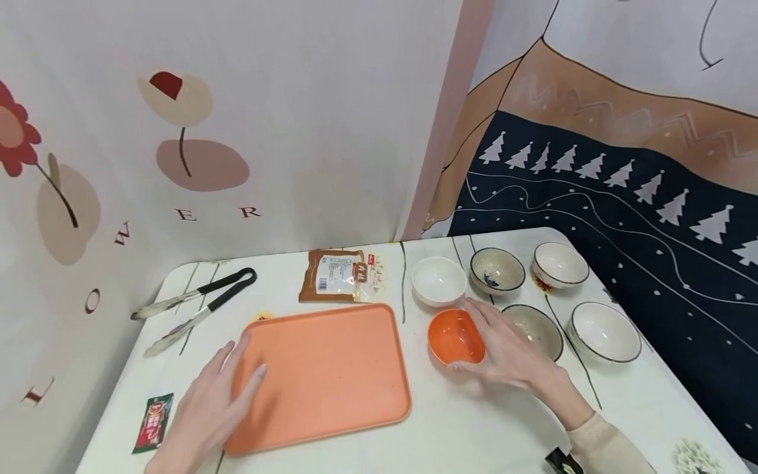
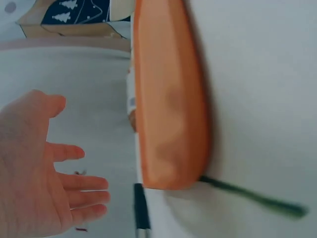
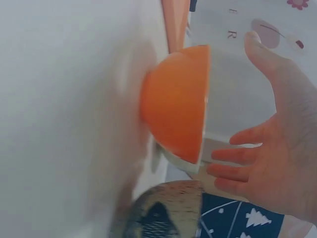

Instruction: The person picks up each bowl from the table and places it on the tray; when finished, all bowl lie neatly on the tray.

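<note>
An orange bowl (image 1: 454, 337) stands upright on the table. My right hand (image 1: 503, 345) is spread over its right side, thumb toward the near rim and fingers toward the far rim. In the right wrist view a gap shows between the fingers (image 3: 233, 171) and the bowl (image 3: 176, 101). The flat orange tray (image 1: 331, 375) lies left of the bowl. Over its left edge hovers my left hand (image 1: 207, 401), fingers apart and holding nothing. The left wrist view has that hand (image 2: 49, 173) above the tray (image 2: 168, 99), palm and fingers spread.
Behind the orange bowl is a white bowl (image 1: 439, 280). Speckled bowls (image 1: 497, 270) and two white dark-rimmed bowls (image 1: 606, 331) stand to the right. A brown food packet (image 1: 334, 276) lies behind the tray, black-handled tongs (image 1: 201, 303) at the left, and a green-red sachet (image 1: 152, 423) near the left hand.
</note>
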`<state>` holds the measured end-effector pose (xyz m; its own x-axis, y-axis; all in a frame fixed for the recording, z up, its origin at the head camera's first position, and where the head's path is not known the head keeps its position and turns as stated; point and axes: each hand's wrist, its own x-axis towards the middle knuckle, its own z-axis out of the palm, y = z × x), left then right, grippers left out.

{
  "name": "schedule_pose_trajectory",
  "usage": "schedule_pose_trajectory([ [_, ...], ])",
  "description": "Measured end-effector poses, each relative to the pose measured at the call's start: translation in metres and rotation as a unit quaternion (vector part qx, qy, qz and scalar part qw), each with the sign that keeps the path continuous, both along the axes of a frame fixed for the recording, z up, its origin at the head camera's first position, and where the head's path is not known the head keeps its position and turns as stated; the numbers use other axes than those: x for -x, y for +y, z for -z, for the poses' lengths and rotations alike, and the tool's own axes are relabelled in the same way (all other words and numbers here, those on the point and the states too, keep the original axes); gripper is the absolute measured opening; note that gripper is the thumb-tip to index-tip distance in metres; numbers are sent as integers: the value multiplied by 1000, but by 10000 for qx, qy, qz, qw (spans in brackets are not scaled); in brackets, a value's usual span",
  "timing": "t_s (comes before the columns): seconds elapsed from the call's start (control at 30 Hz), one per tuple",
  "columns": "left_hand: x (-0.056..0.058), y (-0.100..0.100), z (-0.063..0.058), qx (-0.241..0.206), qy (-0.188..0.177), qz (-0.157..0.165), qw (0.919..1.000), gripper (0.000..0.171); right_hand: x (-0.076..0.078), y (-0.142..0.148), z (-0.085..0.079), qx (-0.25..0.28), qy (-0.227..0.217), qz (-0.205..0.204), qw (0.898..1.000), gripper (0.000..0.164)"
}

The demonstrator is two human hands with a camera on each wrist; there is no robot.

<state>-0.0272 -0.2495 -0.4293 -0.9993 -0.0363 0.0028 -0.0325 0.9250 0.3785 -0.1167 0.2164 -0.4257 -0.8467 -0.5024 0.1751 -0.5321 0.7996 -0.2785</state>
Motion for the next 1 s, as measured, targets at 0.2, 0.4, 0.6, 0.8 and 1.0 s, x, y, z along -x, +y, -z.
schedule_pose_trajectory([
  [0.2,3,-7,21,-344,-583,-248,9974,83,-1,1,14,188,-143,114,9997,111],
  [0.4,7,-13,35,-513,-889,-552,9932,82,-2,0,22,256,-261,236,9991,110],
  [0.6,15,-16,41,-632,-951,-947,9889,72,-2,-1,24,305,-356,265,9985,110],
  [0.8,18,-20,46,-798,-460,-1119,9894,53,0,-1,22,528,-581,329,9964,108],
  [1.0,21,-27,48,-929,-271,-1194,9881,42,3,-2,20,738,-505,264,9956,101],
])
